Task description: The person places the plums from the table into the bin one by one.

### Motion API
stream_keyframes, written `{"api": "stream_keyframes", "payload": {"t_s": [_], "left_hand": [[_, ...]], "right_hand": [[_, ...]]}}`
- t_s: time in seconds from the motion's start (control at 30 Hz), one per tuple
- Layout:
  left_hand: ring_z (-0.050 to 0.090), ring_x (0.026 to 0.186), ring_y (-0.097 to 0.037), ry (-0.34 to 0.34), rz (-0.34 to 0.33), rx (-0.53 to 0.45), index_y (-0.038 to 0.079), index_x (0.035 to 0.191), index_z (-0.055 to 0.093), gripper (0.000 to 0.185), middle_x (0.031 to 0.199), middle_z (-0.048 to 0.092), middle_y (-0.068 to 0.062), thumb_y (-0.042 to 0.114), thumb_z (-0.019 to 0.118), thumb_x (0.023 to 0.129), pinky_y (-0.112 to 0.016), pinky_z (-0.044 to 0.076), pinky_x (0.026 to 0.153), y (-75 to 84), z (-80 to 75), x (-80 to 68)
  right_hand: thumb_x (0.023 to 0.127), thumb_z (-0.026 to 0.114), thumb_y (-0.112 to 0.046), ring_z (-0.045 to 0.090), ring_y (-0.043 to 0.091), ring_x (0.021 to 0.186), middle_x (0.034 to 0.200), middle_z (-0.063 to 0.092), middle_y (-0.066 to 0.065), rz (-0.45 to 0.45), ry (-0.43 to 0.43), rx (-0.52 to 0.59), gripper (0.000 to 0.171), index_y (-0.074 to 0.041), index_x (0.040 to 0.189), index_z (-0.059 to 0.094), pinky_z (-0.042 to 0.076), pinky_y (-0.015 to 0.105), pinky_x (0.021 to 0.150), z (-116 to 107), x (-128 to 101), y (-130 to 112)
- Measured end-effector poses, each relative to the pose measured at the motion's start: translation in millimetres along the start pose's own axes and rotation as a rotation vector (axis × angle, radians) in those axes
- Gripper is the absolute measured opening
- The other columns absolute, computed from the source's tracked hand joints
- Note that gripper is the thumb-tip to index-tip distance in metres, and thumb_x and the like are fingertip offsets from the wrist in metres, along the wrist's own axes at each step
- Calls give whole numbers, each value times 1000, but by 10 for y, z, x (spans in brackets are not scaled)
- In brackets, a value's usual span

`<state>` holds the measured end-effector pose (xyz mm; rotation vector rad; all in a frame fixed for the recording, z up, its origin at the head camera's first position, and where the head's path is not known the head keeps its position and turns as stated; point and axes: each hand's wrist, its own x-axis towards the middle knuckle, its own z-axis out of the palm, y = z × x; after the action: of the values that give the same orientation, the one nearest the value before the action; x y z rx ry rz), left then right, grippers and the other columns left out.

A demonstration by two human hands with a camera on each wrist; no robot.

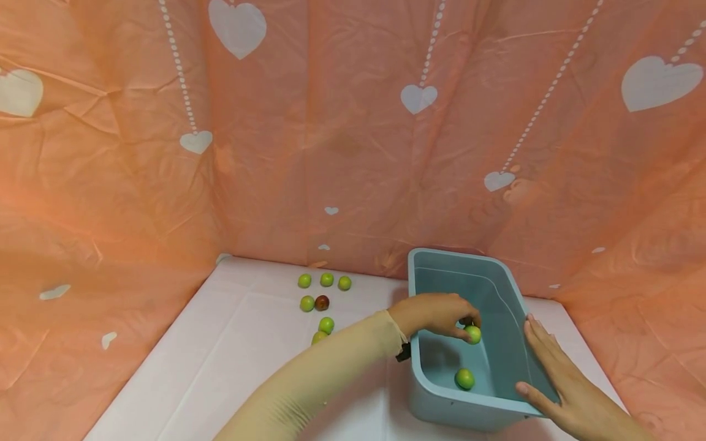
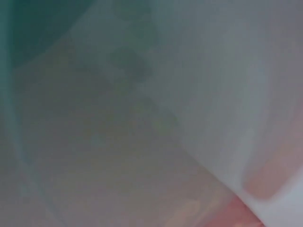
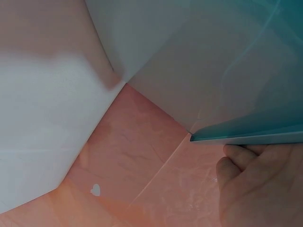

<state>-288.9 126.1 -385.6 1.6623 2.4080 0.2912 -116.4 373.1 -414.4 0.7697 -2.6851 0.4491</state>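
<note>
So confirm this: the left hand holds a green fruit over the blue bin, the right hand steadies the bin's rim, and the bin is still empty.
Not empty: the head view shows one green fruit already lying in the bin. The rest stands: the left hand holds a second fruit over it, and the right hand steadies the rim.

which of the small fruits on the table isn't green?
The dark reddish-brown fruit, in the middle row of the loose cluster left of the blue tub. It touches a green fruit on its left; every other fruit visible is green.
</note>
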Motion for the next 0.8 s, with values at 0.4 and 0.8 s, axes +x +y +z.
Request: {"api": "stream_keyframes", "payload": {"t_s": [0.4, 0.8], "left_hand": [[63, 102, 1, -76, -47, 102, 21, 128, 76, 30, 112, 72, 13, 35, 78, 102, -10, 47, 86, 59, 48, 11], [65, 117, 1, -89, -49, 72, 19, 139, 72, 39, 131, 73, 8, 34, 76, 103, -10, 48, 96, 38, 34, -9]], "right_hand": [[93, 83, -22, -2, 5, 164, 179, 12, 14, -20, 7, -8, 105, 1, 170, 17, -2, 10, 125, 8, -3, 22], [96, 80, -22, -8, 0, 162, 180, 9, 15, 37, -31, 3, 104, -4, 172, 12, -4, 6, 121, -15, 17, -26]]}}
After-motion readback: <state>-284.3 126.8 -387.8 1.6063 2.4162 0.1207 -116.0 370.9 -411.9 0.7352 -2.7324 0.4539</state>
